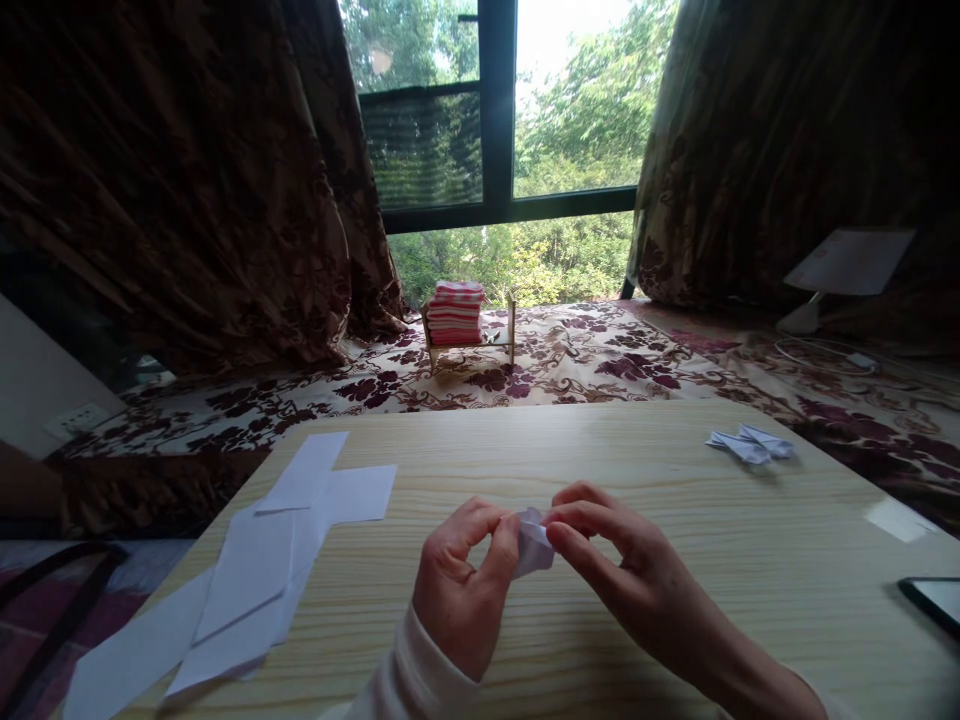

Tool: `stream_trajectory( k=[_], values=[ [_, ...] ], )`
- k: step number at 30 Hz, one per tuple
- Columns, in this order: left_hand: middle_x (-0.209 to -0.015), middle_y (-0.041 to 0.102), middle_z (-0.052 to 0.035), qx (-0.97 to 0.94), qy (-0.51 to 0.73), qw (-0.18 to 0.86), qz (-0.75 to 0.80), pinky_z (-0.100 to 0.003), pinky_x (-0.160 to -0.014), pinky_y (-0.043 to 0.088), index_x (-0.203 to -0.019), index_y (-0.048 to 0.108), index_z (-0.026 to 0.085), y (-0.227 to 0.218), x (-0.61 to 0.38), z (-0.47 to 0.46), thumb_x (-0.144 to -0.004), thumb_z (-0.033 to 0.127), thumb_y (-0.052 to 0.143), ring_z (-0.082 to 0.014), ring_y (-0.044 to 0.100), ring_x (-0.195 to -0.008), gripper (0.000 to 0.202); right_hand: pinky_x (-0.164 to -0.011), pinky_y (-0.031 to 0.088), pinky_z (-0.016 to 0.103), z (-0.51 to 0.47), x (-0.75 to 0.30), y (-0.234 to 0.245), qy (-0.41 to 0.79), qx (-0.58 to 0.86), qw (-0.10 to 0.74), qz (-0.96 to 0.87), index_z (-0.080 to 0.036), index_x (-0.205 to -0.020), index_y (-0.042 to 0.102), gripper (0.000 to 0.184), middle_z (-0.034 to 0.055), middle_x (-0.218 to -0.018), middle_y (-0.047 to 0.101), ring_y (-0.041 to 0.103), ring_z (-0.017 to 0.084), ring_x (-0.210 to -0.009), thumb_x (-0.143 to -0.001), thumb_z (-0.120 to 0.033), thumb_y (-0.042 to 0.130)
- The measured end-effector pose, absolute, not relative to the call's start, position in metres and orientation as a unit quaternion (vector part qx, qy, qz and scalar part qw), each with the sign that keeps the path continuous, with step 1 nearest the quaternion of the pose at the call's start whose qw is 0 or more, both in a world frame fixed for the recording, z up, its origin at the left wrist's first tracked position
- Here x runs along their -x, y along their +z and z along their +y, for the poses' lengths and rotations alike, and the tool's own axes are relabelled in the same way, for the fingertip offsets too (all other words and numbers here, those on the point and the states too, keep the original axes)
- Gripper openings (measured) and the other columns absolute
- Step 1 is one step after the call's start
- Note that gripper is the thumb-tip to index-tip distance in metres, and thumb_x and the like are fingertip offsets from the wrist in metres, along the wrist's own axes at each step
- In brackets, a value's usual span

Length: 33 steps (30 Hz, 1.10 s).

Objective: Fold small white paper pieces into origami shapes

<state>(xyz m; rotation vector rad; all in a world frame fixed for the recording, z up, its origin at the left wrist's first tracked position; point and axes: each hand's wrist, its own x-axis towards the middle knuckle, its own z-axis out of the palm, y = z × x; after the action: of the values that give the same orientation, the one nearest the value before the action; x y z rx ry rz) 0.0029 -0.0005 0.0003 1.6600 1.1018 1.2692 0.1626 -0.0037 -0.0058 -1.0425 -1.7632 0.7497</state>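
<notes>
A small folded piece of white paper point(534, 556) is held just above the wooden table, between my two hands. My left hand point(469, 580) pinches its left side between thumb and forefinger. From the right, my right hand point(619, 550) grips the paper's upper right edge with thumb and fingertips. The fingers hide part of the folds, so the paper's exact shape is unclear. Off to the left lie several loose white paper sheets point(251, 565), overlapping one another. Some folded white paper pieces point(750, 445) sit near the table's far right corner.
The pale wooden table point(525, 450) has a dark-edged device point(934, 600) at its right edge. Behind it, a small stand point(512, 335) holds folded pink striped cloths point(456, 313) on a floral-covered ledge. A white lamp point(847, 262) stands farther right, by the curtain.
</notes>
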Motion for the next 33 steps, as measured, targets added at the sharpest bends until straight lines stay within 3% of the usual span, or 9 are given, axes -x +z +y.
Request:
stream_trajectory(
  k=[7,15,25,33],
  values=[
    [-0.074,0.059,-0.0014,-0.661,0.493,0.398,0.403,-0.023,-0.065,0.042,-0.082,0.071,0.017,0.002,-0.003,-0.001,-0.087,0.023,0.049,-0.0144,0.054,-0.072,0.023,-0.062,0.042,0.024,-0.005,-0.163,-0.004,0.284,0.419,0.469,-0.724,-0.018,-0.072,0.058,0.017,0.0006,-0.075,0.053,0.051,0.012,-0.067,-0.087,-0.023,0.054],
    [-0.071,0.061,-0.0017,-0.618,0.494,0.433,0.432,-0.024,-0.065,0.043,-0.076,0.072,0.016,-0.003,-0.002,0.004,-0.078,0.021,0.059,-0.0153,0.055,-0.070,0.014,-0.066,0.044,0.026,-0.003,-0.167,-0.005,0.241,0.401,0.457,-0.757,-0.019,-0.073,0.056,0.015,0.0020,-0.079,0.055,0.053,0.014,-0.073,-0.087,-0.018,0.052],
    [-0.067,0.060,-0.0040,-0.624,0.476,0.453,0.423,-0.026,-0.061,0.042,-0.070,0.071,0.014,0.005,-0.004,-0.002,-0.078,0.023,0.059,-0.0165,0.054,-0.067,0.017,-0.060,0.042,0.027,-0.009,-0.161,0.005,0.245,0.395,0.457,-0.758,-0.018,-0.066,0.053,0.022,0.0016,-0.070,0.051,0.051,0.015,-0.067,-0.088,-0.017,0.049],
    [-0.075,0.063,-0.0034,-0.636,0.494,0.428,0.409,-0.025,-0.068,0.046,-0.075,0.071,0.017,0.000,-0.005,-0.003,-0.077,0.020,0.062,-0.0166,0.059,-0.073,0.010,-0.066,0.044,0.030,-0.005,-0.168,-0.001,0.219,0.401,0.469,-0.756,-0.019,-0.081,0.061,0.007,0.0029,-0.077,0.054,0.054,0.017,-0.073,-0.085,-0.017,0.055]
  ],
)
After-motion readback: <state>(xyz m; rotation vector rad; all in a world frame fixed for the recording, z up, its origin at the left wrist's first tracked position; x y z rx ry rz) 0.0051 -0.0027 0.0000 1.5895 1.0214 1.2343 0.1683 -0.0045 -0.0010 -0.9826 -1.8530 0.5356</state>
